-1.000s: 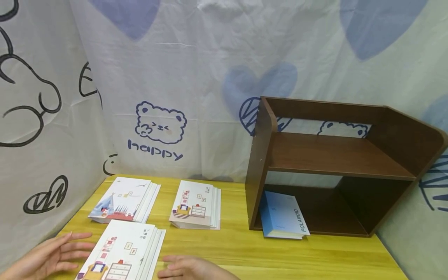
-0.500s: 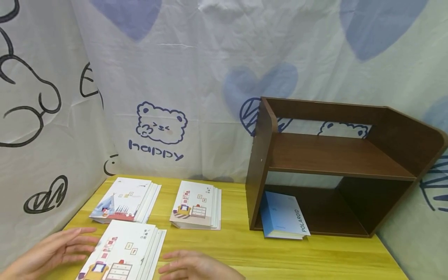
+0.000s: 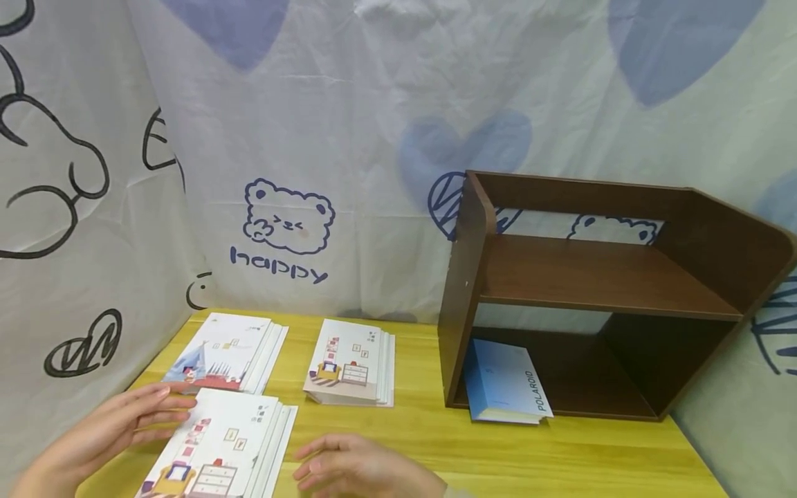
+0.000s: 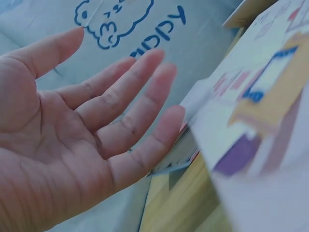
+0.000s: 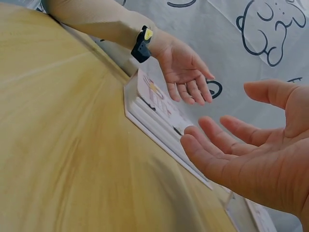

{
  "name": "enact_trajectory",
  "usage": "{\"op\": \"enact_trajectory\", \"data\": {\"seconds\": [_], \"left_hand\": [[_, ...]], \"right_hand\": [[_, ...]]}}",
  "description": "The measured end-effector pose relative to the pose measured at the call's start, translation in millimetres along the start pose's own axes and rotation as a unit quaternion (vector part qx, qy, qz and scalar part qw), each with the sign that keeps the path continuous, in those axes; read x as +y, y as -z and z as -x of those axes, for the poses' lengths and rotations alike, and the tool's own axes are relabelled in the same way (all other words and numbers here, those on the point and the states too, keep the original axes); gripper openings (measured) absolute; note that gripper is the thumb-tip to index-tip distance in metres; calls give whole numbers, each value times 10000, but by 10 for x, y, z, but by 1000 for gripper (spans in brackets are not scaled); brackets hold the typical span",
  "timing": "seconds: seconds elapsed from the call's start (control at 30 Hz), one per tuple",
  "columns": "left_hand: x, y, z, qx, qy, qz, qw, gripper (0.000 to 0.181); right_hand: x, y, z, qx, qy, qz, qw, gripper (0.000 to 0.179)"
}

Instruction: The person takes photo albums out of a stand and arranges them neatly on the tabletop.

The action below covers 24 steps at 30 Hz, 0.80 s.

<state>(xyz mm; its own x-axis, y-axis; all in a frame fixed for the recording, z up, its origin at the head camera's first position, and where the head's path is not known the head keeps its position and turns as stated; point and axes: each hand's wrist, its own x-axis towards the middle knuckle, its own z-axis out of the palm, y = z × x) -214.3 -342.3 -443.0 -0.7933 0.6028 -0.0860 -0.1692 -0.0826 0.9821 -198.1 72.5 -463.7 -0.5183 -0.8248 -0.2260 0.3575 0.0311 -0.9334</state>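
A thick white book with a printed yellow armchair and drawers lies face up at the near left of the table. My left hand is by its left edge, fingers relaxed and holding nothing; the left wrist view shows the bare palm. To the book's right hovers my right hand, loosely bent and apart from it, as the right wrist view also shows. Behind lie a white book with a blue tent picture and a smaller armchair book. The near book's lower end is out of the head view.
A dark brown two-tier shelf stands at the back right of the yellow wooden table. A blue POLAROID book lies at the left of its lower compartment, jutting past the front edge. A printed curtain hangs behind.
My left hand has moved up and to the right along the near book's left side. My right hand has shifted slightly to the right. The books stay in place.
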Motion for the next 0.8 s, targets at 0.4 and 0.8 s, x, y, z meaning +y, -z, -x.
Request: {"op": "enact_trajectory", "data": {"seconds": [0.4, 0.8], "left_hand": [[131, -234, -154, 944, 353, -992, 9899, 40], [286, -589, -363, 1139, -76, -1873, 9756, 32]], "right_hand": [[-80, 119, 126, 355, 622, 255, 9971, 44], [-149, 242, 355, 663, 665, 371, 9949, 42]]}}
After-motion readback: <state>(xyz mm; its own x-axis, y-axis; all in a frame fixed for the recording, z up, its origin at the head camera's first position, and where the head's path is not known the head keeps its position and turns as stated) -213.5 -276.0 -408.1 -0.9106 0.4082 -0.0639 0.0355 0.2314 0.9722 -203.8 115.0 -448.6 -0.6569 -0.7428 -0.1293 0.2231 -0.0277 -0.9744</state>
